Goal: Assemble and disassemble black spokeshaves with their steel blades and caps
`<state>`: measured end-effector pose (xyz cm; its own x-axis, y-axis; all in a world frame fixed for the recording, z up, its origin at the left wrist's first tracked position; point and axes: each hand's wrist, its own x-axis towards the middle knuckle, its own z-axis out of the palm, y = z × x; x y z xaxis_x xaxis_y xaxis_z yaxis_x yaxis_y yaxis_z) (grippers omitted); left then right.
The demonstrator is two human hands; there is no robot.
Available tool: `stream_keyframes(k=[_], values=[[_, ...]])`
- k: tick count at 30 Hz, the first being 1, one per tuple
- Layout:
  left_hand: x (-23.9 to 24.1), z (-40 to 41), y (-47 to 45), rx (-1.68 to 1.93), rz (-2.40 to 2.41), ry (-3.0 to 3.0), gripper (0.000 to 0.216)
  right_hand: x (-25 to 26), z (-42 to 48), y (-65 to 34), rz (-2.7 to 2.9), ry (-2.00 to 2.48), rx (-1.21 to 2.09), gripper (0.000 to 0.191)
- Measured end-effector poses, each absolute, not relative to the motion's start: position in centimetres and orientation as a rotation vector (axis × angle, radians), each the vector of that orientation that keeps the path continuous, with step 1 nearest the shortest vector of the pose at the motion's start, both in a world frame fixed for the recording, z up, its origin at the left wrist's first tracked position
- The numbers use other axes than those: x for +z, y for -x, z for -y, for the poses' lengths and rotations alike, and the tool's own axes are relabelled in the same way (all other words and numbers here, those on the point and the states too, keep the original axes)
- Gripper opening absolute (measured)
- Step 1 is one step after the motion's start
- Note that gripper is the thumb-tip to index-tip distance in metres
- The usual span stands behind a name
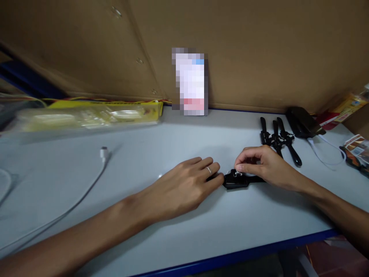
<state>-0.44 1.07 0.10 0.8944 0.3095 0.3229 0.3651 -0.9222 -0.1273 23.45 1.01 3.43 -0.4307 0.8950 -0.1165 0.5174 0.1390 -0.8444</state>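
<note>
A black smartwatch point(233, 180) lies flat on the pale table point(161, 231), its strap running left and right. My left hand point(187, 184), a ring on one finger, rests palm down with fingers pressed on the watch's left strap end. Over the watch body hovers my right hand point(263, 165), thumb and forefinger pinched on a small pale piece point(236, 172) right at the watch face; what that piece is I cannot make out.
Several black watches point(278, 140) lie at the back right beside a black box point(302, 121) with a white cable point(325, 154). A white charging cable point(86, 188) runs across the left. Yellow packaging point(92, 113) sits along the cardboard back wall point(245, 46). Packets point(357, 150) lie far right.
</note>
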Motion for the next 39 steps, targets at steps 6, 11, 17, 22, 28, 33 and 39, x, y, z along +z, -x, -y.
stream_keyframes(k=[6,11,17,22,28,33,39], values=[[0.03,-1.09,0.58,-0.44,0.513,2.884,0.011,3.17,-0.71,-23.07,2.003,1.33,1.231,0.01],[0.09,-1.06,0.6,-0.431,0.51,2.886,0.012,2.98,-0.57,-23.12,2.062,1.348,1.088,0.012],[0.25,-1.06,0.56,-0.441,0.508,2.885,0.014,2.99,-0.63,-23.14,2.078,1.324,1.124,0.012],[0.13,-1.09,0.56,-0.439,0.508,2.885,0.012,2.85,-0.61,-23.05,2.095,1.302,1.096,0.011],[0.12,-1.1,0.55,-0.453,0.51,2.895,0.017,2.76,-0.66,-22.94,2.173,1.311,1.016,0.013],[0.15,-1.03,0.56,-0.451,0.505,2.891,0.018,2.71,-0.29,-22.66,2.245,1.301,0.893,0.013],[0.05,-1.01,0.53,-0.434,0.513,2.888,0.016,2.74,-0.12,-22.96,2.32,1.286,0.765,0.011]])
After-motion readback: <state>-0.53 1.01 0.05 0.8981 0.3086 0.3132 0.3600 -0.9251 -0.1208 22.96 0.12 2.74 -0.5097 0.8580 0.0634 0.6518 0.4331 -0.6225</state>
